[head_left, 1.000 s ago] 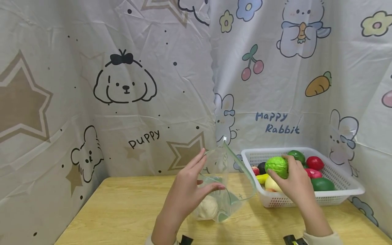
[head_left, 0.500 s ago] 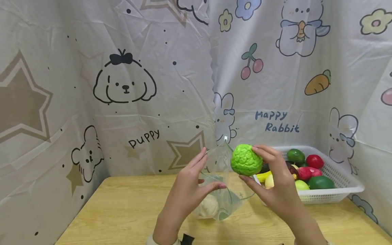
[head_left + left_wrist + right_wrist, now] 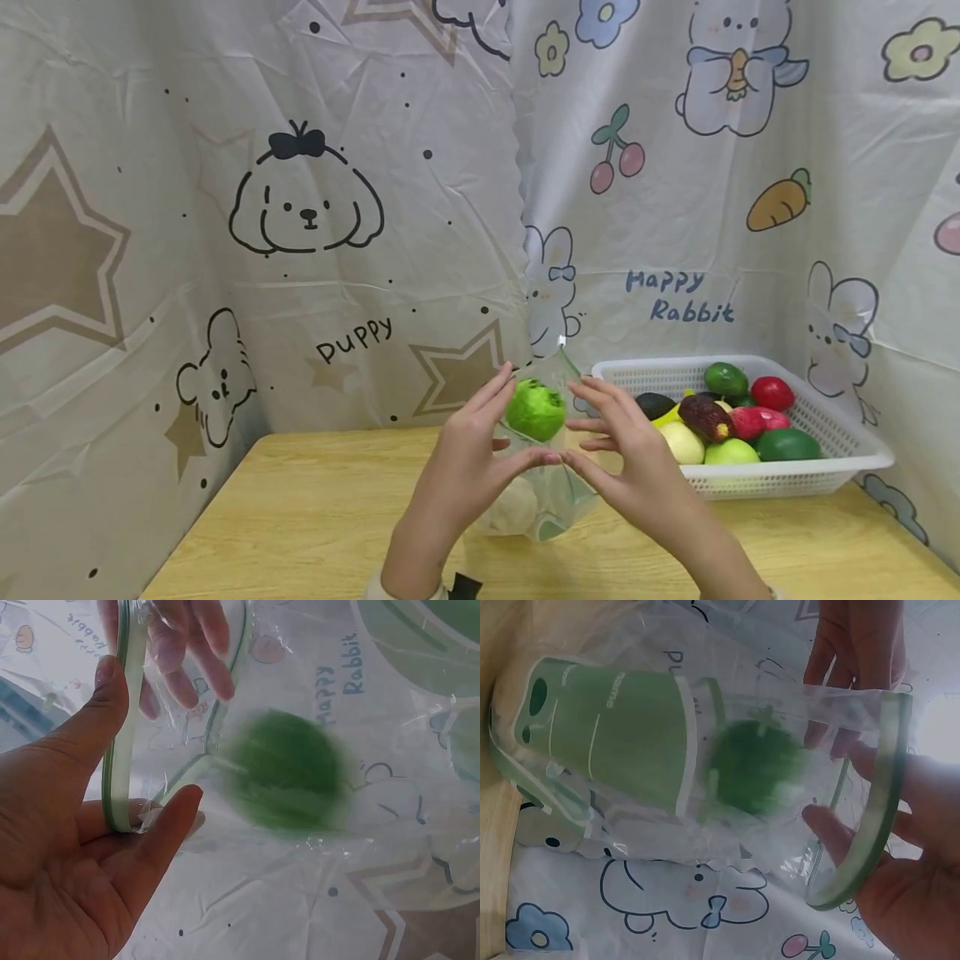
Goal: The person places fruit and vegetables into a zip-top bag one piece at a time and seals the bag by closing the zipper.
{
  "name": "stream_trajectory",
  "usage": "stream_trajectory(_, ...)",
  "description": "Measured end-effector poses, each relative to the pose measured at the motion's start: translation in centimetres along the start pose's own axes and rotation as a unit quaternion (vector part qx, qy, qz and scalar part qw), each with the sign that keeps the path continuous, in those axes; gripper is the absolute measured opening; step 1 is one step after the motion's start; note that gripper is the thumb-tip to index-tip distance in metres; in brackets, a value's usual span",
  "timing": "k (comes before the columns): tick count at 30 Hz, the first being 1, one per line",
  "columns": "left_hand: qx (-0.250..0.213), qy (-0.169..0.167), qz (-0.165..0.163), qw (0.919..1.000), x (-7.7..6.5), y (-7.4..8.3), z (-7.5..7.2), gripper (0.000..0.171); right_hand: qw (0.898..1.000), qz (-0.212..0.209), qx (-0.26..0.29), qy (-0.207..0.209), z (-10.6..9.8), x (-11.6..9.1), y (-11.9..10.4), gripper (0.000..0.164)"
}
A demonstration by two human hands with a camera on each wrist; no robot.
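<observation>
A clear zip bag (image 3: 551,500) with green trim stands on the table with its mouth spread apart. My left hand (image 3: 468,458) holds the bag by its rim; in the left wrist view the zip edge (image 3: 118,769) runs between thumb and fingers. A green, bumpy cabbage (image 3: 535,412) is inside the upper bag, out of my fingers and blurred in both wrist views. My right hand (image 3: 637,446) is at the mouth's right side, fingers spread and holding nothing, thumb tip close to the left thumb. At the bag's bottom lies a cream-coloured, lumpy round thing (image 3: 510,507), partly covered by the left hand.
A white perforated basket (image 3: 780,485) stands at the right with an eggplant (image 3: 703,417), an avocado (image 3: 655,406), a red tomato (image 3: 772,393), and several other fruits and vegetables. Patterned curtains (image 3: 315,292) enclose the wooden table (image 3: 300,517) at the back and sides.
My right hand has lifted the cabbage from the basket, carried it left to the bag and let it go inside. The left hand has stayed nearly still at the bag's rim.
</observation>
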State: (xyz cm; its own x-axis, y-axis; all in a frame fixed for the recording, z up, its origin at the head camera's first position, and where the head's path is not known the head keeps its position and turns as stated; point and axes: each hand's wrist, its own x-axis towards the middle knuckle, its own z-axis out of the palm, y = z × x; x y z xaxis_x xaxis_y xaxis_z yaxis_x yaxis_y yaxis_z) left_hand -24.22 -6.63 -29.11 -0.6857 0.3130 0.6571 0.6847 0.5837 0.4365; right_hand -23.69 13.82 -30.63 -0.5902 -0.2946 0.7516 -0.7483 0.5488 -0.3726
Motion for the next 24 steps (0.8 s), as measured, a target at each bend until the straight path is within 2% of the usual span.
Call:
stream_trajectory(3, 0.0, 0.008, -0.001, 1.0, 0.1, -0.2, -0.2, 0.086, 0.999, 0.009, -0.026, -0.023, 0.2, -0.1, 0.0, 0.048)
stream_trajectory(6, -0.003, 0.013, -0.007, 0.9999, 0.1, -0.4, -0.5, 0.086, 0.995, 0.021, -0.092, -0.028, 0.1, -0.1, -0.1, 0.033)
stream_trajectory(9, -0.007, 0.012, -0.014, 0.9998, 0.1, -0.5, -0.7, 0.087, 0.989, 0.056, -0.133, -0.044, -0.3, -0.2, -0.1, 0.027)
stream_trajectory(11, -0.009, 0.011, -0.015, 0.9998, 0.1, -0.5, -0.8, 0.087, 0.985, 0.086, -0.138, -0.061, -0.5, -0.3, -0.2, 0.028)
stream_trajectory(14, -0.01, 0.013, -0.013, 0.9998, 0.1, -0.5, -0.9, 0.088, 0.982, 0.131, -0.105, -0.086, -1.3, -0.2, -0.2, 0.036)
stream_trajectory(16, -0.01, 0.018, -0.009, 0.9997, 0.3, -0.4, -0.9, 0.088, 0.98, 0.167, -0.051, -0.1, -1.9, -0.1, -0.1, 0.043)
stream_trajectory(19, -0.019, 0.029, -0.011, 0.9994, 0.4, -0.4, -1.1, 0.088, 0.973, 0.198, 0.023, -0.113, -2.6, 0.6, -0.1, 0.053)
stream_trajectory(21, -0.027, 0.037, -0.02, 0.9988, 0.4, -0.3, -1.4, 0.088, 0.97, 0.201, 0.062, -0.122, -2.9, 1.6, -0.4, 0.06)
stream_trajectory(24, -0.041, 0.058, -0.038, 0.9967, 0.1, -0.2, -2.1, 0.085, 0.978, 0.166, 0.071, -0.108, -3.3, 4.0, -1.2, 0.068)
